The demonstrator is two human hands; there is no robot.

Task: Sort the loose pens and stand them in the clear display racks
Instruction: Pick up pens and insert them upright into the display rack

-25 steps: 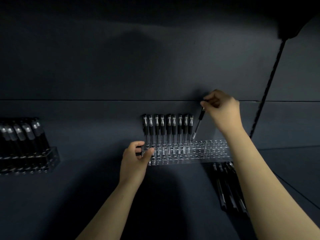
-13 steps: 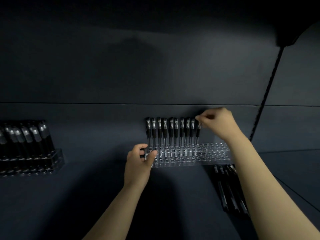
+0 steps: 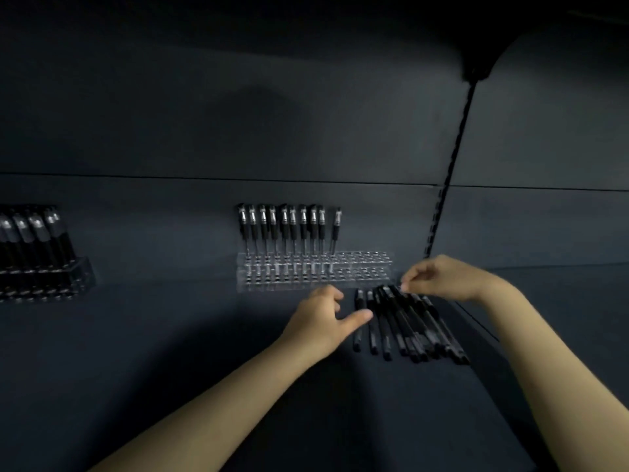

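A clear display rack (image 3: 367,267) stands against the back of a dark shelf. Several black pens (image 3: 289,226) stand upright in its left half; its right half holds none. A pile of loose black pens (image 3: 408,325) lies flat just in front of the rack's right end. My right hand (image 3: 442,277) hovers over the pile's far end, blurred, and its thumb and forefinger pinch the top of one loose pen. My left hand (image 3: 323,315) sits left of the pile with fingers loosely curled and thumb pointing at the pens, holding nothing.
A second clear rack (image 3: 44,277) filled with black pens stands at the far left. A slotted black shelf upright (image 3: 449,172) runs up the back wall at the right. The shelf surface (image 3: 170,335) is dark and dim.
My right hand let go of the pen now standing in the rack and dropped to the loose pile. My left hand left the rack's left end and moved right toward the pile.
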